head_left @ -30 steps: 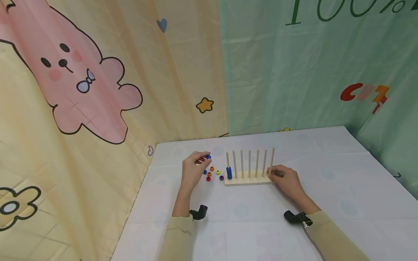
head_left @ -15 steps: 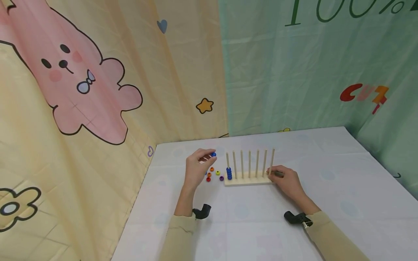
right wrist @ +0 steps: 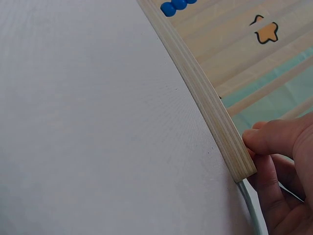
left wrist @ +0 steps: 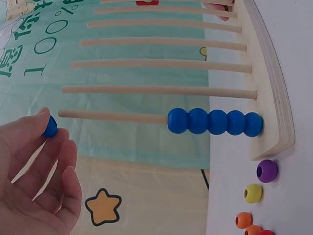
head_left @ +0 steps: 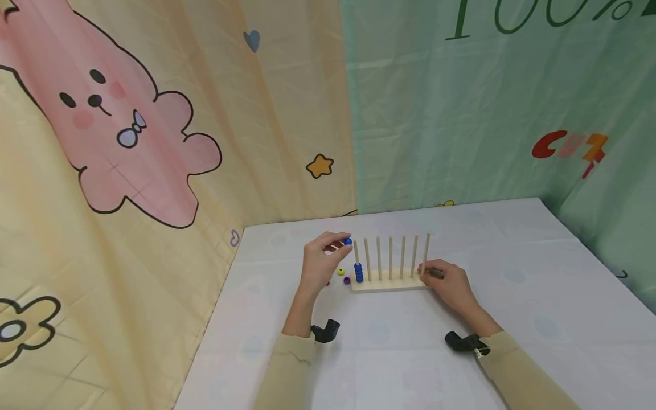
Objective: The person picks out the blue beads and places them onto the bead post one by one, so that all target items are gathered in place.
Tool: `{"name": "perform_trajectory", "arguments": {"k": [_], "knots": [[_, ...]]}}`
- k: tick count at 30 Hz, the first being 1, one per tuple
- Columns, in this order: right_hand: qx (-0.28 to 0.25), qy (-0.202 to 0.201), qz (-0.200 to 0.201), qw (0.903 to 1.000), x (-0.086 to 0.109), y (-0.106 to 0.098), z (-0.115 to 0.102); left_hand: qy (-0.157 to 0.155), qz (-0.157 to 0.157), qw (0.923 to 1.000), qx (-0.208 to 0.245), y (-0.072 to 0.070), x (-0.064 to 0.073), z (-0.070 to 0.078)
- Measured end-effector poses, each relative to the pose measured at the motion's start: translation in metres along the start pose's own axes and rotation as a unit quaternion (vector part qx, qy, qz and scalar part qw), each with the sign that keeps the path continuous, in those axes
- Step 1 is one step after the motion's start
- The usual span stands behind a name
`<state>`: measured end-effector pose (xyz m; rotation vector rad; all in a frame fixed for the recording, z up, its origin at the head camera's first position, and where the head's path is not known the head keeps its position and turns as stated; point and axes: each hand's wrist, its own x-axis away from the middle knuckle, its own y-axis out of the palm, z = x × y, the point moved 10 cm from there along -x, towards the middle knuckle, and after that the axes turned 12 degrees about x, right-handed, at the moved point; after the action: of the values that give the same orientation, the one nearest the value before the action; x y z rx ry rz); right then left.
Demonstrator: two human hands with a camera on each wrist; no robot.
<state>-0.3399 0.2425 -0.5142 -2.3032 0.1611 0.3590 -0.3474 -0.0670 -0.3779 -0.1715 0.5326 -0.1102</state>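
In my left hand (head_left: 319,263) a blue bead (left wrist: 50,127) is pinched between thumb and index finger. It sits just left of the tip of the leftmost peg (left wrist: 112,116), apart from it. That peg carries a stack of several blue beads (head_left: 359,273) at its foot. Several bare upright pegs (head_left: 391,259) stand to its right on the pale wooden base (head_left: 389,287). My right hand (head_left: 447,285) grips the right end of this base with thumb and fingers; part of the grip is hidden.
Loose beads lie on the white table (head_left: 389,353) left of the base: a purple bead (left wrist: 267,171), a yellow bead (left wrist: 253,193), orange beads (left wrist: 243,220) and a red one (left wrist: 266,232). My left hand partly hides them in the head view. Printed curtains (head_left: 287,114) hang behind.
My left hand has carried the blue bead right and slightly up, from above the loose beads to beside the leftmost peg's tip. My right hand has stayed at the base's end.
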Motion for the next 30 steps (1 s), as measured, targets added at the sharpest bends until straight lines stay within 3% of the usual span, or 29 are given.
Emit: {"name": "perform_trajectory", "arguments": {"k": [21, 30], "knots": [[-0.003, -0.003, 0.0, 1.0, -0.002, 0.0, 0.002, -0.002, -0.001, 0.9999, 0.015, 0.013, -0.004, -0.001], [-0.014, -0.006, 0.003, 0.9999, -0.001, 0.0, 0.0, -0.016, 0.0, 0.9997, 0.02, 0.018, -0.005, -0.005]]}}
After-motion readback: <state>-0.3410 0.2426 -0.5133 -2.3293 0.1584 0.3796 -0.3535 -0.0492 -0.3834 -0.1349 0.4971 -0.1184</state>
